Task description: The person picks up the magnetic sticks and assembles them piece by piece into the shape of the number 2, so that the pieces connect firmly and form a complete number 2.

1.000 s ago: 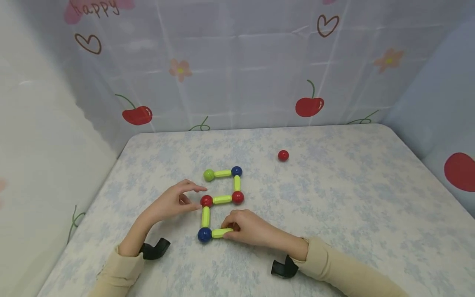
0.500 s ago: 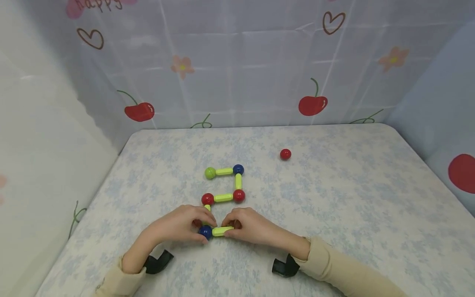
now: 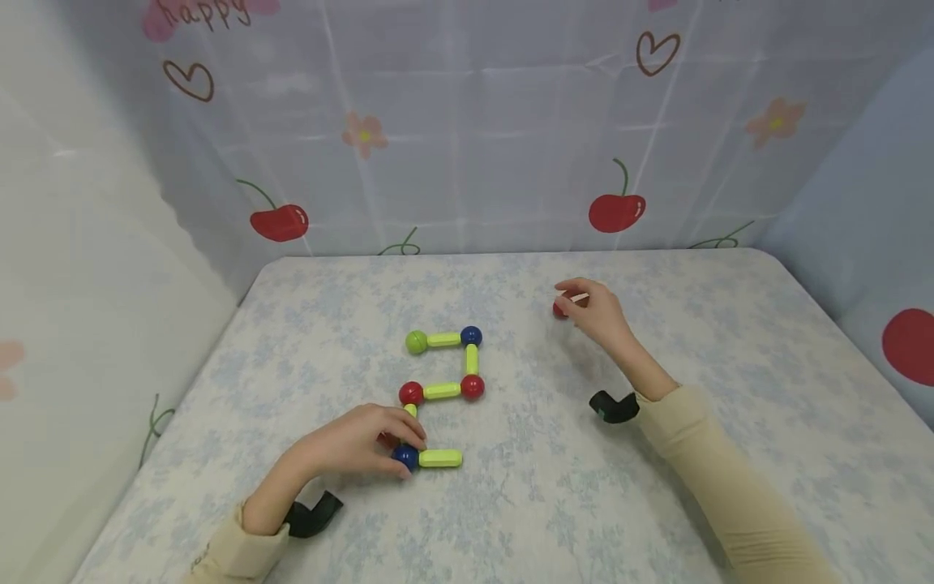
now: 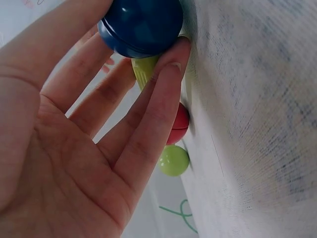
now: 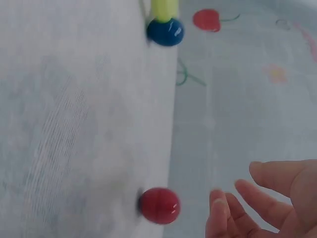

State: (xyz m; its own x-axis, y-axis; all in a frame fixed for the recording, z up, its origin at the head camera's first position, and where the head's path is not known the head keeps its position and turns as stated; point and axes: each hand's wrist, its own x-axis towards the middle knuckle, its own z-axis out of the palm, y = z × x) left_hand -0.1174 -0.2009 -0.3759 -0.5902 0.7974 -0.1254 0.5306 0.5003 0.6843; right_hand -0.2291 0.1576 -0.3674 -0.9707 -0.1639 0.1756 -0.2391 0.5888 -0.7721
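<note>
My left hand holds the near blue ball between thumb and fingers; in the left wrist view the blue ball sits between them. A yellow-green stick extends right from that ball, its right end bare. Another stick, partly covered by my fingers, runs up to a red ball. My right hand hovers over a loose red ball, which it partly hides. In the right wrist view the fingers are spread apart from the red ball.
The chain continues through a second red ball and a far blue ball to a green ball, joined by sticks. A patterned cloth covers the table. A printed curtain hangs behind its far edge.
My left hand came down from beside the red ball to the near blue ball and took hold of it. My right hand let go of the stick and moved far right to the loose red ball.
</note>
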